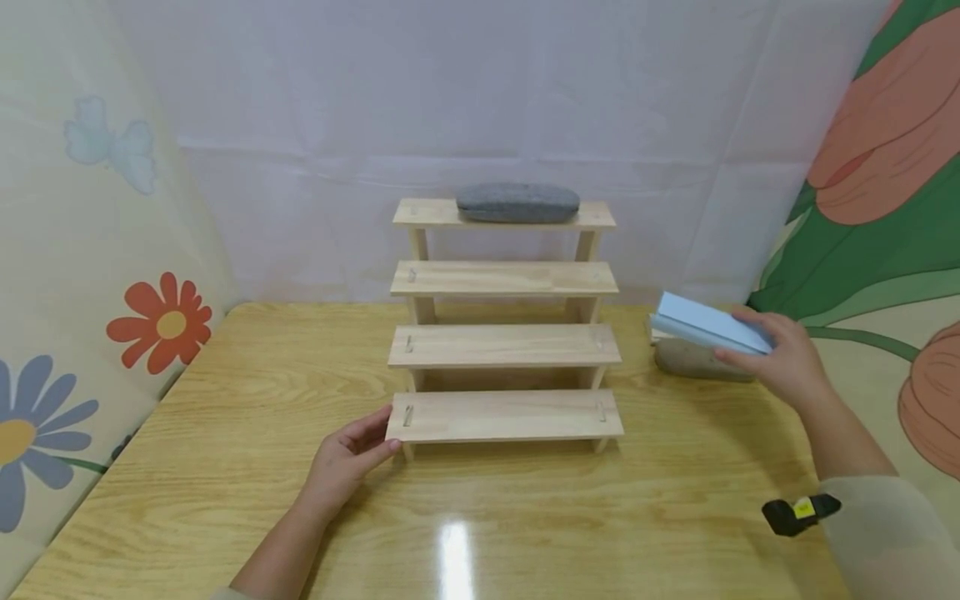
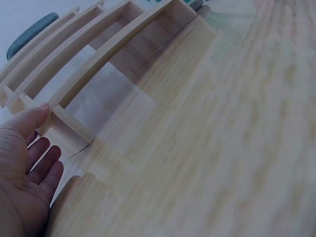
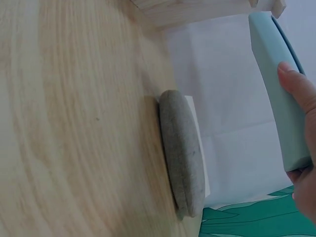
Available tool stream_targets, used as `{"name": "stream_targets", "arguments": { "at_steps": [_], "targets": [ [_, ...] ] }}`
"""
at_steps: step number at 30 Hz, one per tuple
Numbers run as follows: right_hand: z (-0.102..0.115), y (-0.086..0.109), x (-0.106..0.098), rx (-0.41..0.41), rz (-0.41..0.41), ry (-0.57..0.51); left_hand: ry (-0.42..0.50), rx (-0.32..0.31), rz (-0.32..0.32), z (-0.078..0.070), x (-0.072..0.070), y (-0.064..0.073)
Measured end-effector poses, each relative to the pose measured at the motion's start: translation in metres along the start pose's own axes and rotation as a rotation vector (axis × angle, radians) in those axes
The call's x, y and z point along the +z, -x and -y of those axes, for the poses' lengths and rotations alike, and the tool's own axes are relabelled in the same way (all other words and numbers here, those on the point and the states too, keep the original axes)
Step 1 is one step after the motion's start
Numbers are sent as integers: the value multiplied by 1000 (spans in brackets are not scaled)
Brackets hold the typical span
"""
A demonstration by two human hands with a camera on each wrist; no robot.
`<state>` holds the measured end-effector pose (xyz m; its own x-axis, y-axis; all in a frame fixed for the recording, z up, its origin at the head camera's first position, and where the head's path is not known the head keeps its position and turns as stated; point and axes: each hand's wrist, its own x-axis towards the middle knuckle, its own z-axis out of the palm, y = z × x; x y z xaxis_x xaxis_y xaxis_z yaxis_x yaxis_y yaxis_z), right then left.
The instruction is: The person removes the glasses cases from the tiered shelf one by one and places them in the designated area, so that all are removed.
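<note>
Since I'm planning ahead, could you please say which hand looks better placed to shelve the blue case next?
Probably the right hand: it holds the blue case beside the stand, while the left hand grips the lowest shelf by its end.

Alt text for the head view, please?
The right hand holds a light blue case near a taupe case on a table; the left hand grips the bottom shelf of a four-tier wooden stand topped by a grey case.

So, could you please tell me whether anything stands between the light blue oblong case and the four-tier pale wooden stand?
Nothing visible stands between the case in the right hand and the stand; the grey rounded pouch lies lower, on the yellowish wood-grain table.
</note>
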<state>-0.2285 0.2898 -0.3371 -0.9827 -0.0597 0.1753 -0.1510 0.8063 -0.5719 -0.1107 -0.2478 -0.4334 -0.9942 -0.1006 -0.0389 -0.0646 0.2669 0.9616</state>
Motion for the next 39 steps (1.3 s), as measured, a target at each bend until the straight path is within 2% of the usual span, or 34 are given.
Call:
{"name": "stream_targets", "arguments": {
  "at_steps": [17, 28, 34, 39],
  "targets": [
    [-25, 18, 17, -27, -40, -3, 23, -3, -3, -1, 0, 1],
    [-36, 25, 26, -16, -29, 9, 25, 4, -1, -1, 0, 1],
    [-42, 30, 31, -30, -49, -14, 28, -2, -3, -1, 0, 1],
    [-46, 34, 36, -12, -30, -26, 29, -7, -1, -1, 0, 1]
  ]
}}
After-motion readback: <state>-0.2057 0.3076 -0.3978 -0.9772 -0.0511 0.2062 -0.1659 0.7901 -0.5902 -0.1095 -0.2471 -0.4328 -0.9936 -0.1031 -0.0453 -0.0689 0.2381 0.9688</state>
